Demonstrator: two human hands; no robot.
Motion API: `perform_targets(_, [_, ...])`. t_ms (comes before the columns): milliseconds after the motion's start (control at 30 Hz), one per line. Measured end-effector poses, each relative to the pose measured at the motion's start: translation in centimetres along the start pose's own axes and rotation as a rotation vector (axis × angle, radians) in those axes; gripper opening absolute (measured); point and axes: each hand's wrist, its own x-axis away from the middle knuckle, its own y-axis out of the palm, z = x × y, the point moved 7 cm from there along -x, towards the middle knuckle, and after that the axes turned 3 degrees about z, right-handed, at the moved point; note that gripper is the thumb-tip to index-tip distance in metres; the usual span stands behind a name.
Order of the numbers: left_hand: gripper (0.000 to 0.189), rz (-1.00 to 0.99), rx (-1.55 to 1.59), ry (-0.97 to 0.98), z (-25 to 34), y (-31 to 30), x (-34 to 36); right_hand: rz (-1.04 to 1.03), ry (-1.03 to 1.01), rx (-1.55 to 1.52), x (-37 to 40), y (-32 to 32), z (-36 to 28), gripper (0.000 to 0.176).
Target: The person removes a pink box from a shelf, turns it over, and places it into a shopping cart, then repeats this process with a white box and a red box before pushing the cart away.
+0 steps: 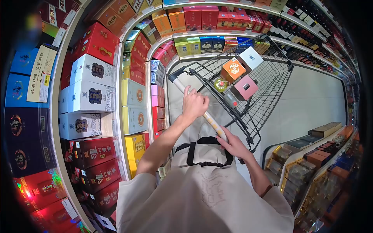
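Cart is standing just ahead and to the right of the person on smooth pale floor tiles; black wire mesh is forming its open basket, which is flaring away from the handle. Handle is running diagonally, a pale round bar with yellowish markings, black plastic at the far-left end. Left hand is curling loosely over the bar's middle; right hand is gripping near its lower right end, thumb lying along the top.

Basket is carrying a white box, an orange box with a round white print, and a flat-faced pink box, all crisp-edged. Rounded yellow-green bottle is sitting beside them, red on top; a darker, glossy item, probably a bottle, is lying nearer the handle, also showing red.

Left shelves are holding stacked cartons: glossy blue, white with dark ornate labels, deep red, yellow. Wine bottles are lining the upper right racks. Beige top is showing soft fabric, faint print; black straps are crossing pale cloth below the handle.
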Motion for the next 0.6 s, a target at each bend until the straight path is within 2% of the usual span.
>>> perform_targets(167, [0.033,-0.026,0.047,0.043,0.3,0.8,-3.6,0.024,0.037,-0.123,-1.9,-1.5,0.7,0.056])
perform_targets(233, [0.032,-0.028,0.079,0.098,0.3,1.1,-5.1,0.145,0.013,0.003,-2.8,-2.5,1.2,0.056])
perform_targets(367, [0.029,-0.039,0.038,0.066,0.4,2.9,-8.1,0.199,0.031,-0.016,-4.4,-4.3,0.7,0.053])
perform_targets(433, [0.034,-0.013,0.094,0.087,0.7,3.6,-9.1,0.235,0.045,0.035,-4.7,-5.6,-0.8,0.049])
perform_targets(567, [0.033,0.044,0.097,0.201,1.7,5.0,-11.6,0.378,-0.099,0.192,-5.9,-8.1,-1.1,0.048])
perform_targets(600, [0.033,0.076,0.087,0.222,1.9,5.2,-12.3,0.381,-0.064,0.183,-6.1,-8.6,-1.5,0.048])
